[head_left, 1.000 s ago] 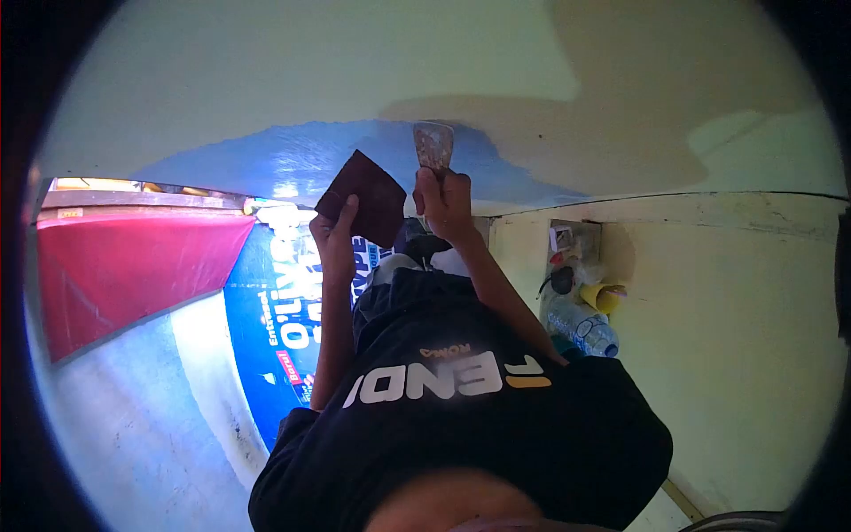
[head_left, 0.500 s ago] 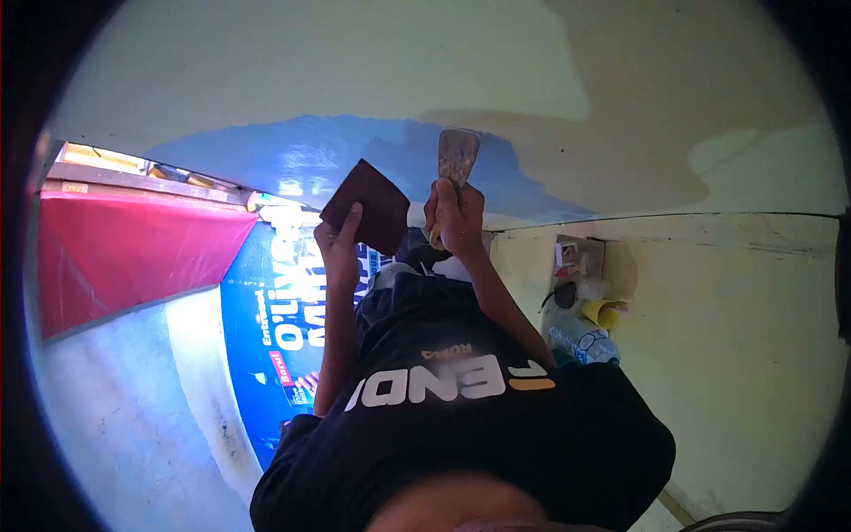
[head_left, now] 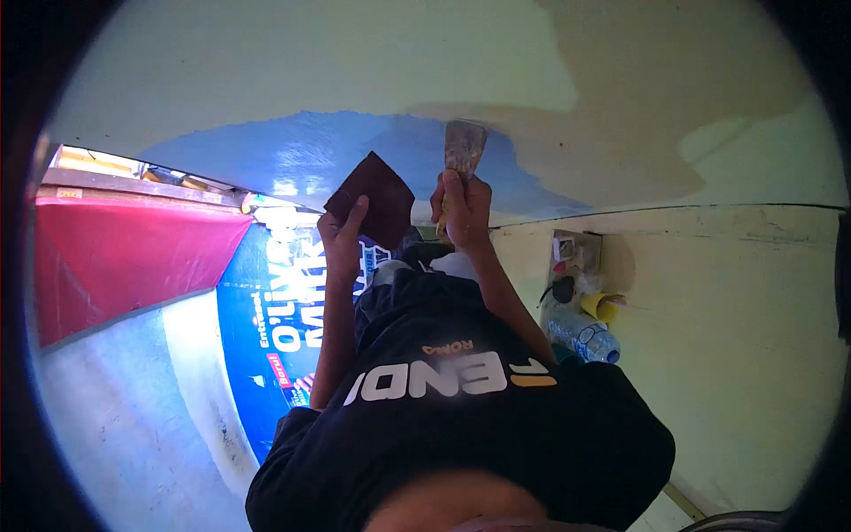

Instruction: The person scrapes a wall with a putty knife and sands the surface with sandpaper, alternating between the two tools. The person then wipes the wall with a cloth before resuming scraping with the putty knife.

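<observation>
My left hand pinches a dark reddish-brown square of sandpaper by its lower left edge, the thumb lying across its face. Beside it, my right hand is closed round the yellowish handle of a putty knife. Its wide blade, smeared with pale residue, points away from me and overlaps the wall near the upper edge of a blue patch. The sandpaper overlaps the same blue patch, a little left of the knife.
Right of my arms, a small box, a yellow cup-like piece and a clear plastic bottle stand together against a pale surface. A blue printed banner and a red panel are on the left.
My right hand and the putty knife have shifted slightly right and away from me. My left hand with the sandpaper has also moved slightly right and away.
</observation>
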Tool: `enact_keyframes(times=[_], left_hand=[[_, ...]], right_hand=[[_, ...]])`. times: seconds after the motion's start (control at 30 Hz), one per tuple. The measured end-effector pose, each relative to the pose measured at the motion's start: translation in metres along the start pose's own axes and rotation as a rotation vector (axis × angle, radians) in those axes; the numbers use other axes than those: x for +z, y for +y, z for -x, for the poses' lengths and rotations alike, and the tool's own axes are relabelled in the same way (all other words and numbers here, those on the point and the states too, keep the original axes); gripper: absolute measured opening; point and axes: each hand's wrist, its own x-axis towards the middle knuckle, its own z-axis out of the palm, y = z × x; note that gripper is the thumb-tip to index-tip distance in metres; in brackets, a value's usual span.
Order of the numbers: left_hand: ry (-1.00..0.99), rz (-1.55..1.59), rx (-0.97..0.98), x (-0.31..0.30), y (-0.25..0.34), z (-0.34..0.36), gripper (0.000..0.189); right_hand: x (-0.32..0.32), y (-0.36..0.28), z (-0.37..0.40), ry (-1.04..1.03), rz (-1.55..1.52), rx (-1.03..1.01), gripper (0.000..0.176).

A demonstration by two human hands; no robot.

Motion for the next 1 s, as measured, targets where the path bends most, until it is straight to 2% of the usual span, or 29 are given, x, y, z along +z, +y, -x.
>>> enact_keyframes(times=[0.17,0.23,0.33,0.43,0.53,0.87,1.0], left_hand=[[-0.019,0.007,0.047,-0.003,-0.003,-0.006,0.023],[0.01,-0.002,0.011,-0.005,-0.004,-0.005,0.023],[0.015,0.012,0.012,-0.004,-0.007,-0.006,0.023],[0.014,0.009,0.011,0.0,0.001,-0.007,0.023],[-0.01,-0.01,-0.011,0.001,-0.002,-0.004,0.024],[-0.024,-0.031,0.024,0.008,0.0,-0.01,0.025],[-0.006,-0.045,-0.019,0.005,-0.003,-0.007,0.025]], right_hand=[[-0.005,0.006,0.002,-0.003,-0.031,0.045,0.036],[-0.002,-0.003,0.006,-0.008,-0.093,0.051,0.035],[-0.008,-0.001,-0.001,0.004,0.07,0.004,0.035],[-0.002,-0.015,0.001,-0.004,0.042,0.019,0.036],[-0.01,-0.005,-0.001,-0.024,0.17,0.013,0.038],[-0.009,-0.009,-0.001,-0.016,0.166,0.03,0.041],[-0.008,-0.01,0.005,-0.02,0.113,0.043,0.04]])
